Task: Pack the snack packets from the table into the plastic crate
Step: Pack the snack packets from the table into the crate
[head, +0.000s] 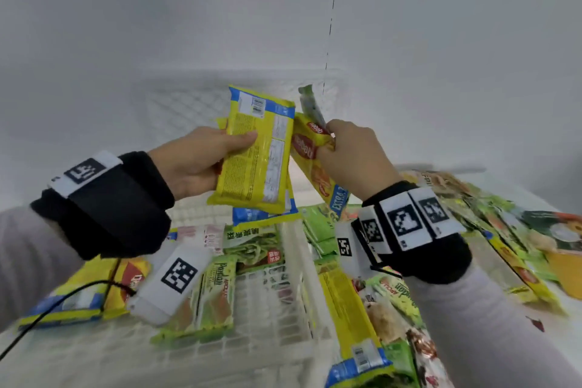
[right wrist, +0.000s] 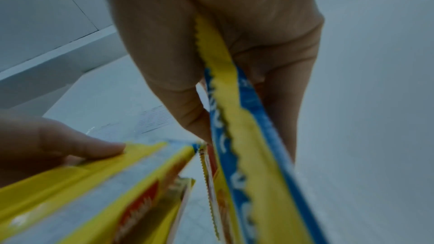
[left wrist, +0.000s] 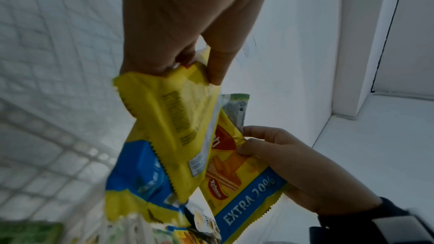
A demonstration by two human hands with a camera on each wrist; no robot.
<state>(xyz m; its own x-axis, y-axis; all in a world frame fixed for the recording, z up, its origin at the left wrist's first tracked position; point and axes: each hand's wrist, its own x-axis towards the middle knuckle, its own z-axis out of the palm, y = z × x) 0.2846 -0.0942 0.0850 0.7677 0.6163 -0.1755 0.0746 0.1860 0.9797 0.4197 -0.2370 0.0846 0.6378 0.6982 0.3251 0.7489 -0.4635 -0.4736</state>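
Nearest the head camera, grey sleeves and black wrist bands are filling the lower corners, each band carrying white blocks with black square markers. Just beyond them, the left hand (head: 195, 157) is gripping a stack of yellow wafer packets (head: 258, 151), thumb pressing across the back label and fingers curling out of sight behind; how many packets are in the stack is hard to make out, though a blue-ended one is showing beneath. Beside it, the right hand (head: 356, 154) is pinching a yellow packet marked "EXTRA 20%" (left wrist: 244, 183) together with a thin green packet (head: 310, 107), whose lower part is hiding behind the fingers. Both bundles are hovering over the white plastic crate (head: 283, 318), its far lattice wall blurring into the pale background. Below the hands, green pandan packets (head: 217, 293) are lying inside the crate. Right of the right hand, more packets (head: 504, 230) are sprawling over the bench (head: 560, 340), partly cut off by the frame edge.
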